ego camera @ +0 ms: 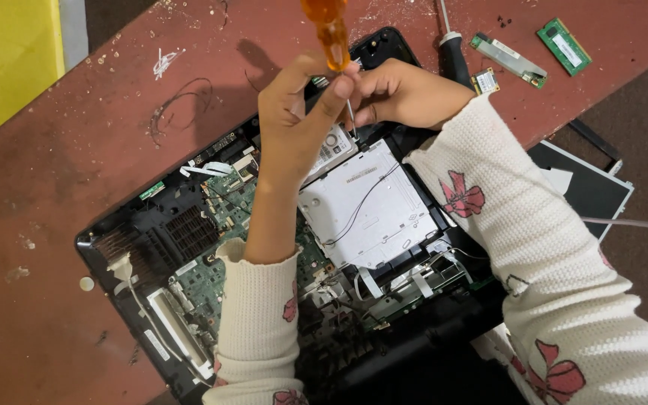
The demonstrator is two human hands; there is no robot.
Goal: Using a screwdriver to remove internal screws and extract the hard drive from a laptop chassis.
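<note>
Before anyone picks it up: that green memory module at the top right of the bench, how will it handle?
The green memory module is a thin flat board, so probably light and stiff. It lies flat on the red bench, so it should slide, not roll. Its bare chips look fragile; edges seem the safer grip. Both hands are on the orange-handled screwdriver.

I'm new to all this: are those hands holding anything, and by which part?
Yes: a screwdriver. The left hand grips the bottom of its orange handle; the right hand pinches the thin metal shaft above the opened laptop.
</note>
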